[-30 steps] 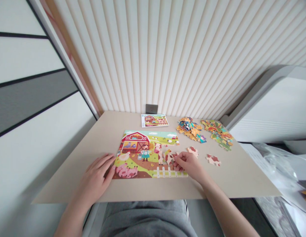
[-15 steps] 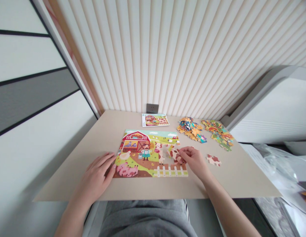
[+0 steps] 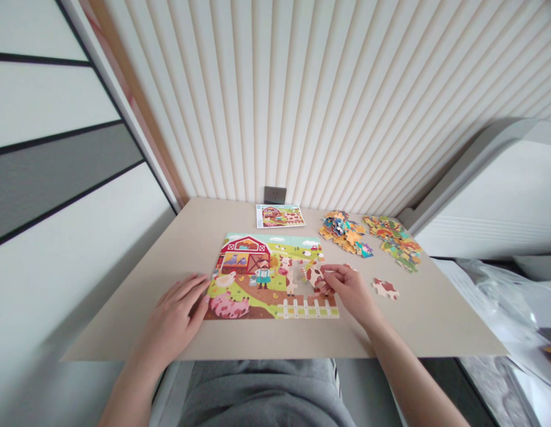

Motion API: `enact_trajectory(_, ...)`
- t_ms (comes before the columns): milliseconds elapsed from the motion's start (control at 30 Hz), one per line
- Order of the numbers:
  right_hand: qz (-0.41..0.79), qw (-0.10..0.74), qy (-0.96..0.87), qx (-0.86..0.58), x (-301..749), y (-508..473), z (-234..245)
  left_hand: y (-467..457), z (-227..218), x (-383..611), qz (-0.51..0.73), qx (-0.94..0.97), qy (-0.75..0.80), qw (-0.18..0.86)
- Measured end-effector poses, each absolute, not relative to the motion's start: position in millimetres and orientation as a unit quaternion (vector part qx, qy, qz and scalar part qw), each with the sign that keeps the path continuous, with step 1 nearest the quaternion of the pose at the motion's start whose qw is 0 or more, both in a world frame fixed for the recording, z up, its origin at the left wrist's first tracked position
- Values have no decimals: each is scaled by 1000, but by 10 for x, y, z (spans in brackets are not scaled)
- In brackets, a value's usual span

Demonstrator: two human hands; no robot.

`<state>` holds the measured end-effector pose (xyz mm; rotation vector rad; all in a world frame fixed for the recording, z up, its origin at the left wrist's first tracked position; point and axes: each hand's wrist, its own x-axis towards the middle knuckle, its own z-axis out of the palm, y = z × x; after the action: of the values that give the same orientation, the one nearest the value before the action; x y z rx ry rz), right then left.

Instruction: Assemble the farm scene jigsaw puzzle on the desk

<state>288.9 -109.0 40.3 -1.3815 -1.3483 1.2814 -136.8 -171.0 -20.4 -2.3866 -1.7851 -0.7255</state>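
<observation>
You're pinching a cow-patterned puzzle piece [image 3: 315, 279] in your right hand [image 3: 347, 289], the piece lying just left of that hand over the farm puzzle [image 3: 252, 279]. Your left hand [image 3: 175, 314] is resting open, farther off, at the puzzle's left edge

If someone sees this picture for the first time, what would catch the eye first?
The bright farm jigsaw puzzle in the middle of the table stands out first, with its red barn at the upper left. The right hand holds a spotted piece on the puzzle, and loose pieces lie heaped at the far right.
</observation>
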Motion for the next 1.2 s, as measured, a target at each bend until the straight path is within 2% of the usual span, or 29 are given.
enact_trajectory(133,507,412,-537,-534,2929,-1075,368,-1717,-194,-1360,-240,-777,-581,38)
enact_trajectory(267,427,407,-594,-547,2971,-1044,398,-1715,-190,-1359,-238,-777,-581,39)
enact_trajectory(367,406,375,-639,-535,2979,-1001,458,-1709,-205,-1370,-237,-777,-581,39)
enact_trajectory(500,428,319,-679,-504,2931,-899,519,-1710,-212,-1376,-239,-775,-584,35)
enact_trajectory(633,453,298,-688,-483,2819,-778,499,-1718,-192,-1357,-250,-769,-588,28)
enact_trajectory(867,405,249,-732,-489,2652,-738,459,-1726,-161,-1337,-240,-772,-588,30)
enact_trajectory(1067,389,257,-738,-488,2770,-781,446,-1726,-161,-1338,-237,-773,-588,28)
enact_trajectory(1200,342,306,-751,-474,2842,-805,462,-1721,-168,-1344,-242,-772,-587,28)
